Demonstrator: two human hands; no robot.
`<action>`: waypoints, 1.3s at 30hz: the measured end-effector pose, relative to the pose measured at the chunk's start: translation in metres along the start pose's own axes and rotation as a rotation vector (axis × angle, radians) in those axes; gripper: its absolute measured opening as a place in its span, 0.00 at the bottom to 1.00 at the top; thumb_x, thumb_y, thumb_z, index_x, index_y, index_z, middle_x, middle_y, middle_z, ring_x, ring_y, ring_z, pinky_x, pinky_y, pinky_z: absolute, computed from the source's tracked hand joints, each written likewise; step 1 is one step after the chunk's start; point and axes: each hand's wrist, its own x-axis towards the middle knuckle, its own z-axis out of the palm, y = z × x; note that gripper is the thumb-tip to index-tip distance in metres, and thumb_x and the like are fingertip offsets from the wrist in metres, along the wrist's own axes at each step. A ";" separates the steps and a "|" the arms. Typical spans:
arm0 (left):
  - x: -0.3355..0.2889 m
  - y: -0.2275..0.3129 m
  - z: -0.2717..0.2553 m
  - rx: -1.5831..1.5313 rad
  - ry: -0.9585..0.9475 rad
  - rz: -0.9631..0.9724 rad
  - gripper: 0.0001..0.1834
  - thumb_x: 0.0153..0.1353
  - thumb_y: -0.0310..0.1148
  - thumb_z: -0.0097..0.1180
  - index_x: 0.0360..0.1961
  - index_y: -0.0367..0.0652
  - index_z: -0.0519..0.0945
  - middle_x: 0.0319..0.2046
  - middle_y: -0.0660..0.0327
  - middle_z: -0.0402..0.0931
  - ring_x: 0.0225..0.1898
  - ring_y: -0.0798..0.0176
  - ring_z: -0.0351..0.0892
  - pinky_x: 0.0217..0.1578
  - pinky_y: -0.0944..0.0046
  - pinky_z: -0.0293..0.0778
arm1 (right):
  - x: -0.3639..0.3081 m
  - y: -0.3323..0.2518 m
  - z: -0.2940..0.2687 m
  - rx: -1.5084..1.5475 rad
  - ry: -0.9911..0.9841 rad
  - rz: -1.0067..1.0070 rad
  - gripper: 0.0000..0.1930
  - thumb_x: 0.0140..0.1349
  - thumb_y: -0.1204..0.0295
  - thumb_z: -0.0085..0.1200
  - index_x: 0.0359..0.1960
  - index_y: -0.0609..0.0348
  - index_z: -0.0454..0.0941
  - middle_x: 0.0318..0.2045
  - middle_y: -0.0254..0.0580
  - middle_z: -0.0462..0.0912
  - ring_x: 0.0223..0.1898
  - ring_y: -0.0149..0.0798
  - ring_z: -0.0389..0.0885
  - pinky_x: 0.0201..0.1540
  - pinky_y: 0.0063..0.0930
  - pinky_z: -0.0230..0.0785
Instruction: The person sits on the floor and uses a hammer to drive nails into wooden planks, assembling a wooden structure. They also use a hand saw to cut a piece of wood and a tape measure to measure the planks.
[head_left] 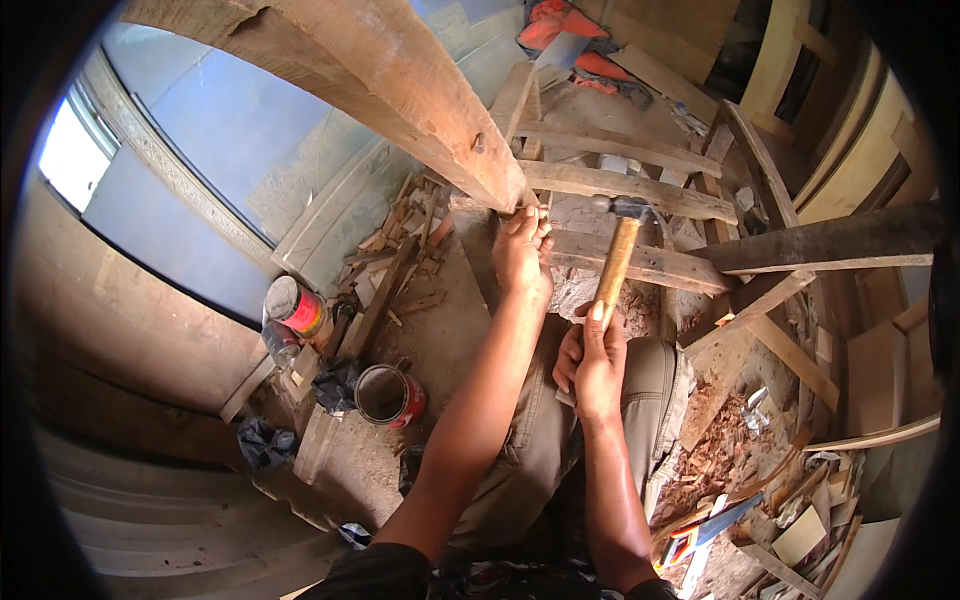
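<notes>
While your left hand (522,258) pinches at the end of the timber beam (415,105) at twelve o'clock, contents unclear, your right hand (594,368) wraps the hammer (619,262) at two o'clock: apparently pre-strike alignment, calling for careful aim.

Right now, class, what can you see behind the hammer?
A rail passes behind the hammer, showing on both sides of its handle; the strip that the handle covers is hidden. So is anything the right hand covers.

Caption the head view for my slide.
Right hand holding a wooden-handled hammer, left hand at the end of a wooden beam.
</notes>
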 end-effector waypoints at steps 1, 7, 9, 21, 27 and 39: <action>0.001 0.000 -0.001 -0.012 0.008 -0.006 0.03 0.64 0.33 0.60 0.38 0.48 0.80 0.35 0.69 0.81 0.31 0.73 0.73 0.35 0.68 0.67 | -0.001 0.001 0.002 -0.014 -0.017 0.026 0.16 0.75 0.55 0.36 0.41 0.55 0.65 0.17 0.27 0.59 0.10 0.21 0.52 0.11 0.19 0.49; 0.004 0.001 -0.002 -0.061 -0.054 -0.007 0.06 0.64 0.32 0.60 0.40 0.46 0.78 0.34 0.68 0.80 0.29 0.72 0.72 0.34 0.67 0.65 | -0.007 0.001 0.010 -0.002 -0.037 0.060 0.19 0.74 0.50 0.36 0.40 0.54 0.65 0.16 0.26 0.60 0.10 0.19 0.52 0.11 0.19 0.47; 0.003 0.001 -0.002 -0.065 -0.055 0.004 0.06 0.63 0.31 0.60 0.40 0.46 0.79 0.34 0.68 0.80 0.28 0.72 0.71 0.34 0.68 0.65 | -0.008 0.003 0.011 0.008 -0.039 0.066 0.20 0.74 0.49 0.35 0.41 0.54 0.65 0.16 0.25 0.60 0.10 0.19 0.52 0.11 0.19 0.46; 0.007 0.000 -0.006 -0.071 -0.067 -0.018 0.06 0.62 0.31 0.61 0.39 0.46 0.79 0.33 0.68 0.79 0.26 0.73 0.70 0.33 0.68 0.66 | -0.005 0.006 0.016 -0.103 -0.054 0.080 0.17 0.75 0.55 0.38 0.38 0.56 0.65 0.14 0.24 0.60 0.10 0.19 0.53 0.11 0.19 0.47; 0.008 0.003 -0.010 -0.043 -0.085 -0.006 0.06 0.62 0.31 0.61 0.40 0.46 0.79 0.33 0.68 0.79 0.26 0.73 0.70 0.33 0.67 0.65 | -0.004 0.010 0.016 -0.097 -0.048 0.072 0.16 0.75 0.55 0.39 0.39 0.56 0.65 0.13 0.24 0.59 0.10 0.19 0.53 0.10 0.19 0.46; -0.008 0.019 0.002 0.022 -0.072 -0.018 0.05 0.63 0.30 0.61 0.38 0.42 0.82 0.33 0.64 0.81 0.23 0.73 0.69 0.26 0.73 0.66 | 0.000 0.014 0.018 0.062 -0.031 0.127 0.17 0.75 0.53 0.35 0.40 0.54 0.65 0.17 0.27 0.59 0.11 0.21 0.52 0.11 0.19 0.48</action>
